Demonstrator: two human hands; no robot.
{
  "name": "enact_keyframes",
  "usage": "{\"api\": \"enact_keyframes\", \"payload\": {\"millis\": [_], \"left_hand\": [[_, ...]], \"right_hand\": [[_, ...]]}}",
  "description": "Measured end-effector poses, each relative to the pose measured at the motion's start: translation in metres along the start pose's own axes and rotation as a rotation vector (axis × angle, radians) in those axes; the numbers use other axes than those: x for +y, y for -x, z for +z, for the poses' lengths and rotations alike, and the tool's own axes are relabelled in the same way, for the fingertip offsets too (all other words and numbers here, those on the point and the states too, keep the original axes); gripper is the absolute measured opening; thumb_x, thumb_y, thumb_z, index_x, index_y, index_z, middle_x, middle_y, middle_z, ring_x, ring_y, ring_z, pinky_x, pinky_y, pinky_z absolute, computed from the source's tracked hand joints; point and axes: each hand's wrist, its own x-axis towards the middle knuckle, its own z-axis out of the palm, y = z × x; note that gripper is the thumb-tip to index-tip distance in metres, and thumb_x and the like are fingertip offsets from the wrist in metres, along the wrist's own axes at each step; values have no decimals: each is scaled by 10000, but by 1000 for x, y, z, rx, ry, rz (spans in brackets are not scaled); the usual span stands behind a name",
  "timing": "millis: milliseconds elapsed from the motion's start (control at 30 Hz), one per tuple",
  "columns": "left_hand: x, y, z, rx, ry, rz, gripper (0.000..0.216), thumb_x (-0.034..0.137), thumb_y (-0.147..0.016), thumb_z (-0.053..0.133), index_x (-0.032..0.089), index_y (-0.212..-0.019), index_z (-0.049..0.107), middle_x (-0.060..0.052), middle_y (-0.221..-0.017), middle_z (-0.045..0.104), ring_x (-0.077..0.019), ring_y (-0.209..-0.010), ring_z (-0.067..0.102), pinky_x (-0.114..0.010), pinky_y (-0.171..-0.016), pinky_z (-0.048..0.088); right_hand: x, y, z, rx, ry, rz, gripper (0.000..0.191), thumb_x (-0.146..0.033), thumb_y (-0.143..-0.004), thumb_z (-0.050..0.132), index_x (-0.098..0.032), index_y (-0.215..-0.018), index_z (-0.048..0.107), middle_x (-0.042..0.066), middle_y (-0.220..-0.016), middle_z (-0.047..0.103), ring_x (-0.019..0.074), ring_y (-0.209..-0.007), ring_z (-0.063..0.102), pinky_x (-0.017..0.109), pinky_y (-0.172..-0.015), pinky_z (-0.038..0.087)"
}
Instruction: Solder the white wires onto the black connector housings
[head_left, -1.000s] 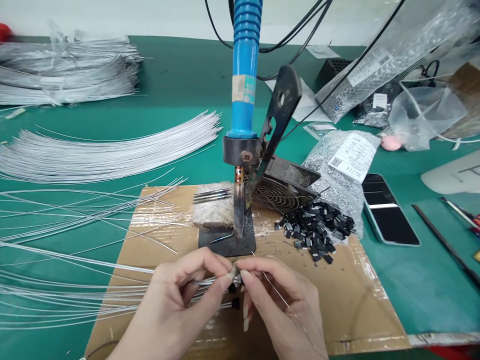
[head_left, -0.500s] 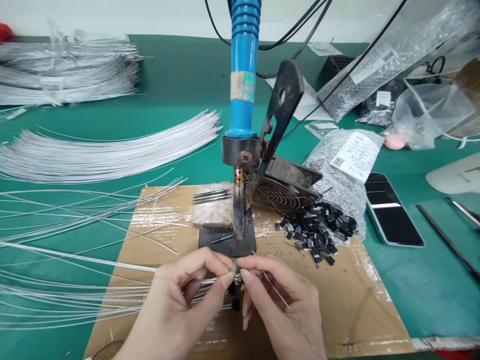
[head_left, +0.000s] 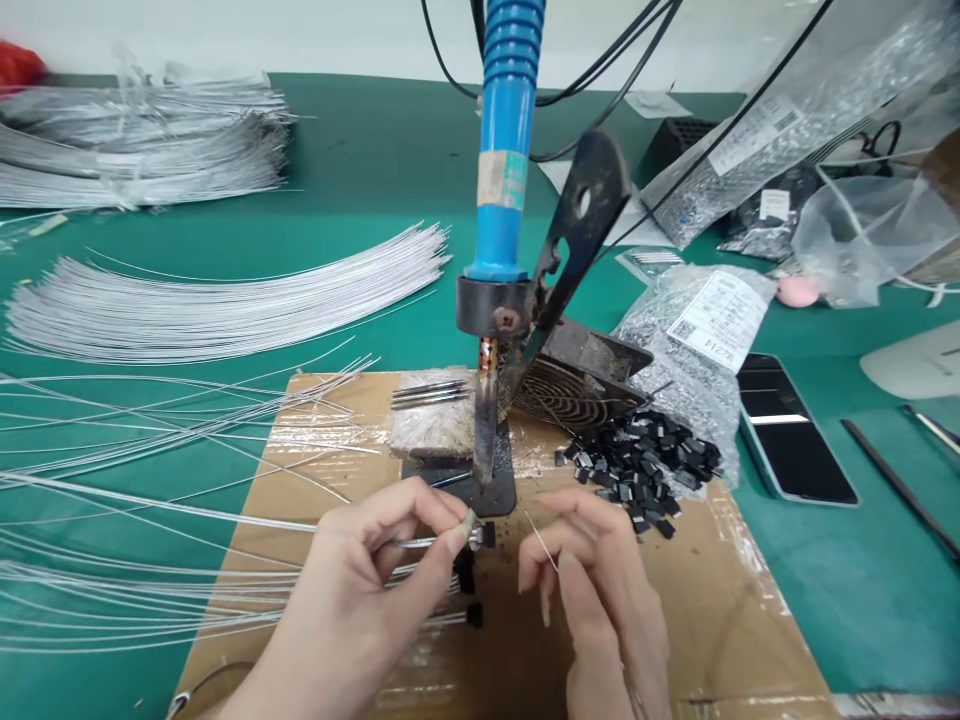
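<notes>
Between thumb and fingers of my left hand (head_left: 375,600) are thin white wires (head_left: 289,523) ending at a small black connector (head_left: 488,534), which pokes out past the fingertips. My right hand (head_left: 607,610) is a short way to the right, closed on a thin solder wire (head_left: 541,541) whose free end points up and left. Directly above the connector hangs a blue-handled soldering iron (head_left: 501,235), its tip pointing down at a dark plate (head_left: 501,492). More black connectors (head_left: 474,615) with wires attached lie under my left hand, partly hidden.
A cardboard sheet (head_left: 720,610) covers the work area. Loose black connectors (head_left: 645,465) are heaped right of the iron, beside a small fan (head_left: 570,390). Bundled white wires (head_left: 240,300) lie left; a phone (head_left: 796,430) and plastic bags (head_left: 679,350) lie right.
My right hand has drawn away from the connector to the right and down, taking the solder wire along. The connector now shows beyond my left fingertips. The whole view has shifted slightly.
</notes>
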Motion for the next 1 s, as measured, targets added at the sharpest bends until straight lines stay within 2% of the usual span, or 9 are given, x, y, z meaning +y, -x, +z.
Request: {"api": "enact_keyframes", "payload": {"millis": [100, 167, 300, 433, 567, 667, 733, 867, 1000], "left_hand": [[1, -1, -1, 17, -7, -7, 146, 206, -844, 741, 205, -698, 731, -27, -814, 812, -140, -729, 738, -151, -638, 553], [0, -1, -1, 24, -9, -4, 141, 217, -843, 740, 205, -703, 730, -31, -820, 815, -145, -740, 741, -157, -651, 558], [-1, -2, -1, 24, -11, -20, 125, 224, -852, 727, 206, -729, 732, -35, -849, 818, -154, -759, 744, -173, -667, 566], [0, -4, -1, 18, -10, -9, 116, 220, -860, 722, 207, -747, 740, -26, -836, 805, -155, -769, 743, -174, -679, 572], [4, -7, 0, 40, 6, 7, 109, 200, -842, 730, 203, -734, 743, -18, -816, 797, -149, -769, 749, -164, -692, 578], [6, -10, 1, 55, 15, 1, 112, 204, -825, 738, 197, -714, 737, -26, -805, 801, -150, -751, 749, -165, -680, 581], [7, -12, 2, 62, 20, -5, 111, 211, -821, 735, 194, -712, 736, -33, -799, 802, -155, -752, 751, -171, -681, 584], [9, -14, 4, 72, 17, -9, 107, 215, -821, 730, 187, -718, 737, -42, -796, 803, -164, -758, 748, -187, -685, 582], [12, -14, 3, 75, 10, -2, 102, 205, -823, 732, 186, -722, 735, -45, -815, 809, -162, -761, 742, -193, -693, 583]], "right_hand": [[-1, -4, -2, 17, 61, -93, 282, -363, -1111, 427, -262, -848, 451, -48, -753, 457, 157, -634, 401, 318, -611, 309], [0, -8, -4, -26, 80, -208, 342, -307, -1115, 394, -237, -780, 376, -40, -771, 410, 149, -675, 405, 303, -644, 324], [2, -14, -6, -60, 90, -344, 285, -224, -1075, 460, -230, -790, 448, -35, -976, 608, 115, -865, 576, 253, -771, 418], [2, -14, -3, -78, 15, -316, 243, -198, -1025, 561, -244, -790, 518, -43, -1204, 726, 125, -1087, 710, 238, -930, 492], [0, -12, 1, -54, 15, -259, 244, -201, -988, 636, -249, -771, 535, -49, -1205, 798, 92, -914, 783, 173, -788, 558], [-2, -12, 3, -33, 6, -248, 249, -189, -960, 660, -248, -751, 537, -53, -1185, 822, 91, -966, 809, 123, -772, 571], [-4, -13, 4, -31, -17, -244, 250, -183, -961, 644, -247, -746, 537, -40, -1183, 829, 108, -1012, 816, 132, -836, 585], [-7, -15, 6, -24, -20, -188, 264, -188, -968, 627, -251, -736, 516, 11, -1199, 833, 158, -1081, 813, 154, -783, 606], [-8, -16, 6, -2, 1, -204, 270, -189, -957, 630, -255, -724, 511, 34, -1187, 838, 190, -1077, 814, 244, -902, 608]]}}
